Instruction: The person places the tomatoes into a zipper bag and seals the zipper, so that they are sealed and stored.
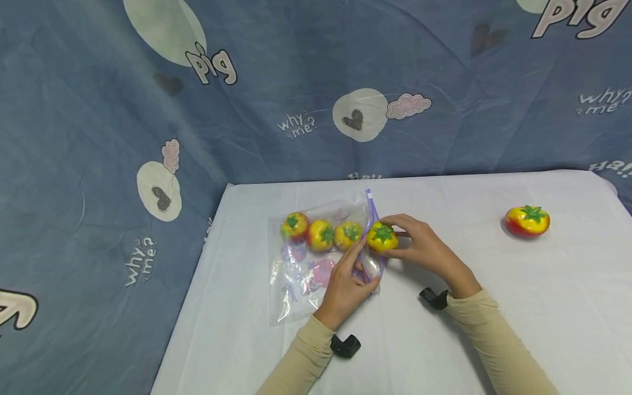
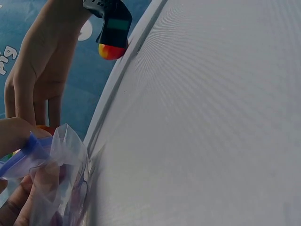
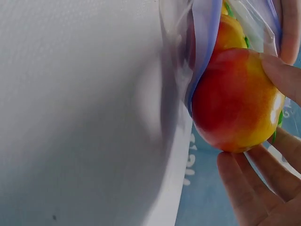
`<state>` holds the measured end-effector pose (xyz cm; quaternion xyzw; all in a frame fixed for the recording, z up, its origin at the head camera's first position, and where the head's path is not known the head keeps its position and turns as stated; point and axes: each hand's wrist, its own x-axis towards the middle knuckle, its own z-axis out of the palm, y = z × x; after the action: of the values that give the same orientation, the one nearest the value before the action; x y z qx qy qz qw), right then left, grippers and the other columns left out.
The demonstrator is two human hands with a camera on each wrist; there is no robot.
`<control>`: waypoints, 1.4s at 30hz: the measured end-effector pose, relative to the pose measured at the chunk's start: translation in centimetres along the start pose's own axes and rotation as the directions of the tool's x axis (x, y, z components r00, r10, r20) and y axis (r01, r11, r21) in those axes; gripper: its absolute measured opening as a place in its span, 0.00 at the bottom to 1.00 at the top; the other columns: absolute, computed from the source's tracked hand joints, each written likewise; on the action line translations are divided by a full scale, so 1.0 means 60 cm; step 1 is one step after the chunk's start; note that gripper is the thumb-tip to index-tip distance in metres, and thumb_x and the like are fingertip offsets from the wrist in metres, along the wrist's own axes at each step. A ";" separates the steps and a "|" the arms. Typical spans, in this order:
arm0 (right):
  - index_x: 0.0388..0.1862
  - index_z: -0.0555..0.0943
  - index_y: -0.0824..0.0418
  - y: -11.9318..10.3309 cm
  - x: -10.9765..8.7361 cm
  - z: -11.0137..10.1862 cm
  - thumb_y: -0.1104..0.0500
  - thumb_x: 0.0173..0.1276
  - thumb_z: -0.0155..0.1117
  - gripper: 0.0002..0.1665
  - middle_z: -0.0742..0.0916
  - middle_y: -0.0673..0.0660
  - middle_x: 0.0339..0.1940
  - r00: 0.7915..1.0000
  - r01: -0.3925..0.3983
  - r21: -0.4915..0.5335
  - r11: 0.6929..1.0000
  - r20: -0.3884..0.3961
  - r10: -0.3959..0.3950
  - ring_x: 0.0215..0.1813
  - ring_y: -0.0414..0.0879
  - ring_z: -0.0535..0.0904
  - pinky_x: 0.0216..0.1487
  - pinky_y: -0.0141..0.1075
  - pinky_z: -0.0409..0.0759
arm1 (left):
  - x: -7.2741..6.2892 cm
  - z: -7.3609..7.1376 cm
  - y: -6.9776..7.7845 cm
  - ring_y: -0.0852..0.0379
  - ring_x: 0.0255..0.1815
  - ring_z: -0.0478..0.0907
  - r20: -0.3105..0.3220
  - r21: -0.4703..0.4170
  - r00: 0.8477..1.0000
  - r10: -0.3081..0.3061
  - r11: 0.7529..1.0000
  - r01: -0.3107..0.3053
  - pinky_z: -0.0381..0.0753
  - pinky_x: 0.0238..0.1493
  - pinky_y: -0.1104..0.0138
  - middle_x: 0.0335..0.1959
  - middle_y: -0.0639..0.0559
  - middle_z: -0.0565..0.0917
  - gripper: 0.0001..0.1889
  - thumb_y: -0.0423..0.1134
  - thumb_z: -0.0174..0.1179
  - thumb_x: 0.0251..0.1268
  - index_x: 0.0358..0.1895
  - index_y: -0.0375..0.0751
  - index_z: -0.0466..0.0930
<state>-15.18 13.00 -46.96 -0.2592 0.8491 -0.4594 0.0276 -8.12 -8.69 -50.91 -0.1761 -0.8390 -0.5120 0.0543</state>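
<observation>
A clear zip bag [image 1: 296,291] with a purple zip edge and pink and purple prints lies on the table. Three red-and-yellow, tomato-like toy fruits with green leafy tops, such as the middle toy fruit [image 1: 320,236], sit inside in a row. My left hand [image 1: 345,285] holds the bag by its open edge, and in the left wrist view fingers pinch the plastic. At the opening, my right hand [image 1: 419,247] grips another toy fruit [image 3: 237,101] between thumb and fingers. In the right wrist view this fruit sits against the purple zip edge [image 3: 205,42].
One more toy fruit [image 1: 527,221] lies on its side at the right of the white-covered table [image 1: 494,340]. Behind and to the left hangs a blue printed cloth [image 1: 276,55]. A black wrist device [image 1: 345,346] sits at each sleeve cuff.
</observation>
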 end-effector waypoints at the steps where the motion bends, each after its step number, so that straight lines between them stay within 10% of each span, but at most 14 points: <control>1: 0.66 0.78 0.66 -0.001 0.001 0.002 0.65 0.53 0.83 0.40 0.82 0.65 0.66 1.000 0.003 0.001 1.000 0.003 -0.003 0.67 0.62 0.79 0.62 0.53 0.85 | 0.000 0.000 0.000 0.56 0.41 0.78 -0.001 0.002 1.000 0.000 1.000 0.000 0.86 0.29 0.76 0.75 0.50 0.73 0.48 0.27 0.76 0.54 0.80 0.48 0.63; 42: 0.61 0.82 0.71 0.012 0.010 0.026 0.68 0.60 0.77 0.29 0.87 0.69 0.58 0.999 0.028 0.104 0.994 0.037 -0.032 0.57 0.64 0.86 0.57 0.49 0.89 | 0.002 -0.002 0.006 0.54 0.42 0.79 -0.032 -0.004 0.999 0.031 0.999 -0.031 0.86 0.29 0.78 0.74 0.47 0.73 0.48 0.27 0.76 0.54 0.80 0.44 0.63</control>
<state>-15.58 11.86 -48.33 -0.2786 0.8196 -0.4980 0.0503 -8.10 -8.61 -50.53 -0.1811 -0.8339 -0.5159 0.0754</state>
